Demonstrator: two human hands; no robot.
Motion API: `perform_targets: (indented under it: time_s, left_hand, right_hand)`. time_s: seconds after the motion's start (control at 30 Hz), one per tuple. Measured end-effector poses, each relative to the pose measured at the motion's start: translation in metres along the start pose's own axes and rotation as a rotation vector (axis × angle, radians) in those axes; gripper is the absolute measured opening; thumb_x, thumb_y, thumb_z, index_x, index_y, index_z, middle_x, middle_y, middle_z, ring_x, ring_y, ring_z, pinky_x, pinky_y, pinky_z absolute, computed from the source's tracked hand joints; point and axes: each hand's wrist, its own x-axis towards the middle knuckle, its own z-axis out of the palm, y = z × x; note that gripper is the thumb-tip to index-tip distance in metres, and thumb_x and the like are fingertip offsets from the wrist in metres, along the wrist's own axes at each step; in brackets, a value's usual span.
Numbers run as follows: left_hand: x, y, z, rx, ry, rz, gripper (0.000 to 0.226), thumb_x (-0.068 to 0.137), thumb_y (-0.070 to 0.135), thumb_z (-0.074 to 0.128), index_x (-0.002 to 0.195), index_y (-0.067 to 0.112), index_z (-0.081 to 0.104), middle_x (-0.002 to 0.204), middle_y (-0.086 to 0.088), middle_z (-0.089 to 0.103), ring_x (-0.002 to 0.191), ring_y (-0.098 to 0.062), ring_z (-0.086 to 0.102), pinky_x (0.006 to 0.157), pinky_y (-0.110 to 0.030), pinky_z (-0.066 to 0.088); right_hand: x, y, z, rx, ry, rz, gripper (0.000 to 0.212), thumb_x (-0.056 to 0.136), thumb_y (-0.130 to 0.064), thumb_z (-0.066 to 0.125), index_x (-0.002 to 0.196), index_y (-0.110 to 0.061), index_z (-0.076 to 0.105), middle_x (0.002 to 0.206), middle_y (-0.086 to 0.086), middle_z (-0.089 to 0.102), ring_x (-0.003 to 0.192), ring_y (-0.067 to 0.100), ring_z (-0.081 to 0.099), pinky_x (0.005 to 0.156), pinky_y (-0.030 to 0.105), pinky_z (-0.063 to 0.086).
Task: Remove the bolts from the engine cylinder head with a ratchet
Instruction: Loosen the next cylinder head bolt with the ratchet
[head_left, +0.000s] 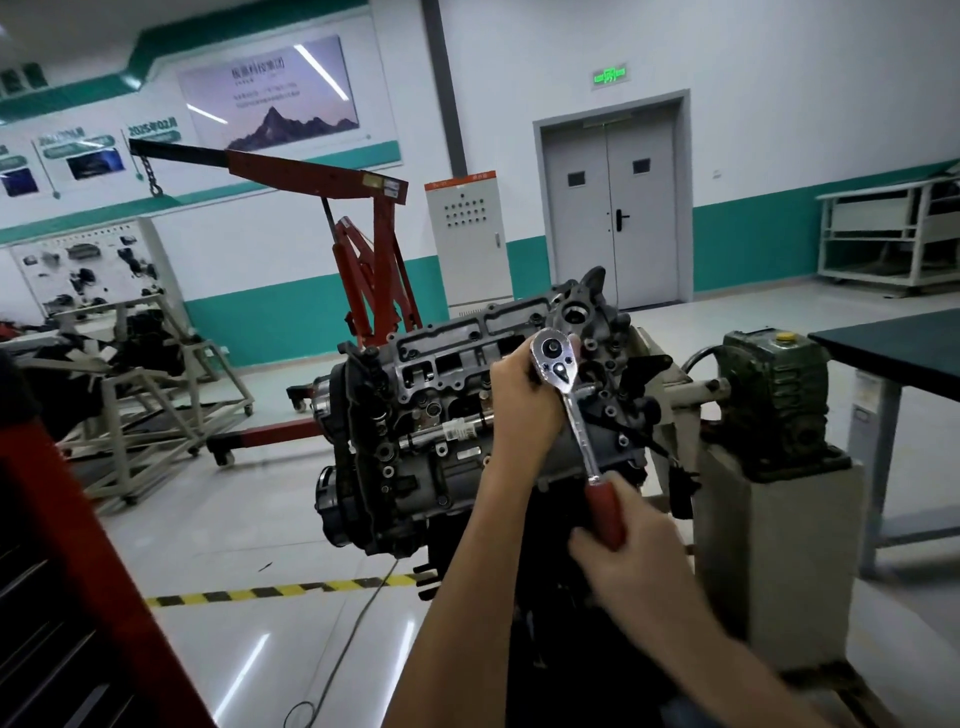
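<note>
Now the right hand clenches the red grip of the chrome steel ratchet; left hand curls round its round head, against the grey cast-metal engine cylinder head just beyond both hands; looks rigid, weighty, slick, so haul from that red grip.

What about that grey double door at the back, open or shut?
Shut: both leaves of the double door meet flush at the middle, with no gap showing.

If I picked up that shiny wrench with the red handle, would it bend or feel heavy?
The ratchet looks like chromed steel, so probably stiff and heavy for its size. Its red handle likely grips better than bare chrome.
</note>
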Motion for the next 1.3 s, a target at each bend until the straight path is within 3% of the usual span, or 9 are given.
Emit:
perform_targets:
  time_s: [0.13,0.27,0.4,0.57,0.67,0.8,1.0,1.13,1.3]
  left_hand:
    - [0.001,-0.002,-0.003,-0.033,-0.03,-0.036,0.05,0.09,0.002,0.061,0.054,0.029,0.04,0.054,0.014,0.034,0.06,-0.01,0.029,0.058,-0.028,0.028]
    - [0.007,0.002,-0.007,0.016,-0.129,-0.035,0.046,0.089,0.003,0.063,0.05,0.018,0.043,0.046,0.016,0.038,0.048,0.0,0.032,0.051,-0.015,0.03]
    - [0.008,0.005,-0.013,0.069,-0.194,-0.07,0.016,0.086,-0.005,0.056,0.074,-0.015,0.059,0.055,-0.003,0.043,0.047,-0.003,0.027,0.05,-0.023,0.026]
    - [-0.002,0.004,-0.009,-0.008,-0.081,-0.08,0.046,0.088,-0.005,0.057,0.054,0.026,0.05,0.051,0.016,0.043,0.055,-0.004,0.032,0.054,-0.023,0.029]
    - [-0.006,0.005,-0.001,-0.014,-0.003,-0.042,0.048,0.091,0.008,0.062,0.055,0.029,0.038,0.048,0.017,0.038,0.053,0.0,0.03,0.052,-0.019,0.028]
    - [-0.006,0.005,-0.002,-0.037,-0.029,-0.013,0.052,0.092,0.01,0.062,0.057,0.032,0.031,0.05,0.017,0.031,0.053,0.0,0.025,0.052,-0.014,0.026]
    - [0.006,0.003,-0.013,0.042,-0.175,-0.081,0.042,0.089,0.009,0.064,0.053,0.017,0.044,0.051,0.016,0.04,0.054,-0.006,0.033,0.054,-0.02,0.032]
    - [0.009,0.005,-0.012,0.105,-0.207,-0.09,0.019,0.089,0.002,0.057,0.074,-0.009,0.061,0.048,0.015,0.042,0.049,-0.003,0.028,0.053,-0.025,0.027]
    - [-0.002,0.002,-0.005,-0.024,-0.051,-0.064,0.044,0.089,0.003,0.061,0.054,0.027,0.049,0.051,0.018,0.045,0.055,0.001,0.036,0.055,-0.016,0.034]
  right_hand:
    - [-0.004,-0.006,0.025,0.163,-0.082,0.064,0.02,0.076,0.0,0.059,0.083,-0.017,0.049,0.055,-0.004,0.046,0.039,0.002,0.043,0.04,0.011,0.034]
    - [0.023,0.003,-0.05,-0.189,-0.278,-0.083,0.026,0.073,0.002,0.063,0.075,-0.02,0.051,0.054,-0.008,0.051,0.041,0.003,0.044,0.043,0.01,0.035]
    - [0.079,-0.006,-0.116,-0.625,-0.387,-0.234,0.026,0.077,0.0,0.064,0.084,-0.024,0.055,0.061,-0.004,0.055,0.053,0.003,0.057,0.051,0.014,0.046]
    - [0.052,0.008,-0.084,-0.472,-0.264,-0.13,0.03,0.077,-0.007,0.068,0.084,-0.029,0.049,0.066,0.004,0.056,0.049,0.012,0.055,0.054,0.027,0.052]
    - [0.007,0.006,-0.027,-0.186,-0.043,-0.071,0.032,0.073,-0.003,0.069,0.076,-0.027,0.048,0.052,-0.003,0.048,0.043,0.004,0.047,0.044,0.009,0.036]
    - [-0.007,-0.003,0.033,0.094,-0.084,0.097,0.026,0.081,-0.007,0.06,0.104,-0.01,0.049,0.07,0.01,0.056,0.046,0.006,0.049,0.045,0.014,0.039]
    - [0.029,0.003,-0.065,-0.317,-0.323,-0.11,0.027,0.074,0.001,0.064,0.087,-0.019,0.052,0.057,-0.004,0.05,0.044,0.003,0.049,0.043,0.016,0.041]
    - [0.078,-0.003,-0.116,-0.63,-0.353,-0.256,0.024,0.077,-0.001,0.065,0.097,-0.011,0.058,0.063,-0.004,0.056,0.056,0.005,0.057,0.053,0.015,0.047]
    - [0.03,0.006,-0.061,-0.309,-0.171,-0.12,0.033,0.074,-0.001,0.067,0.077,-0.028,0.047,0.054,0.002,0.051,0.042,0.008,0.048,0.046,0.022,0.046]
